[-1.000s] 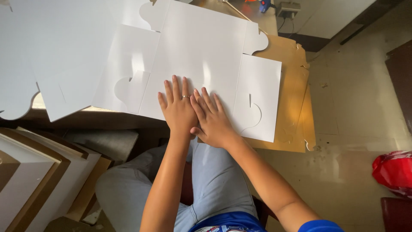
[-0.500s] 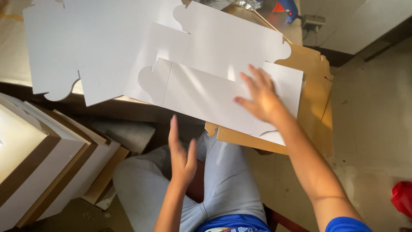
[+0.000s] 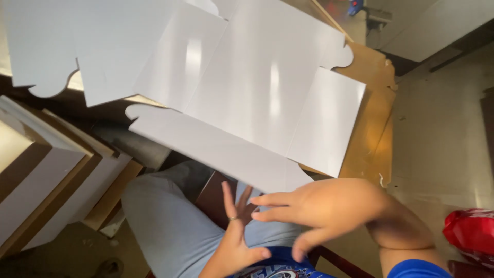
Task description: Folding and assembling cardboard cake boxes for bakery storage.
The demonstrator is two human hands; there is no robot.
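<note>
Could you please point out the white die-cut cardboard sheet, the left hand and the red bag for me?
white die-cut cardboard sheet [image 3: 257,92], head view, on its large middle panel.
left hand [image 3: 234,242], head view, on the palm.
red bag [image 3: 471,234], head view, on its crumpled side.

A single head-worn camera looks steeply down from close above onto the table [image 3: 368,128], the person's lap and both hands.
</note>
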